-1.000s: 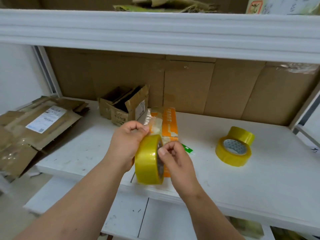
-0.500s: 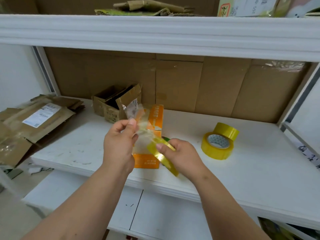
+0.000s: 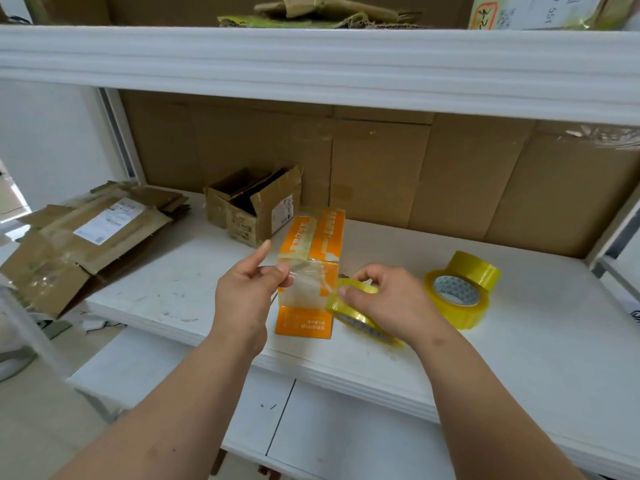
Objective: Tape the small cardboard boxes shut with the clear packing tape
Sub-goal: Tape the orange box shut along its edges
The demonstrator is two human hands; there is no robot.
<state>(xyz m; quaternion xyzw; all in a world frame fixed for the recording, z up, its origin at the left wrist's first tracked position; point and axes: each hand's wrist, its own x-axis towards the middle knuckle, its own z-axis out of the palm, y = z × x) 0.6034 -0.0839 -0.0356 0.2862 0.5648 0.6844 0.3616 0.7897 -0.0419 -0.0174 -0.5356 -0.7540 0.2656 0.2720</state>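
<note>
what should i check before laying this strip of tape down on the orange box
1. Free end held: left hand pinches the end of the tape strip - ok.
2. Roll held: right hand grips the tape roll - ok.
3. Strip drawn out between the hands without folding on itself - ok, as far as the clear film shows.
4. Strip over the orange box, which lies on the shelf - ok.
5. Box flaps closed under the strip - cannot tell, the film and hands cover that part.
6. Something to cut the tape within view - not ok, none visible.
</note>
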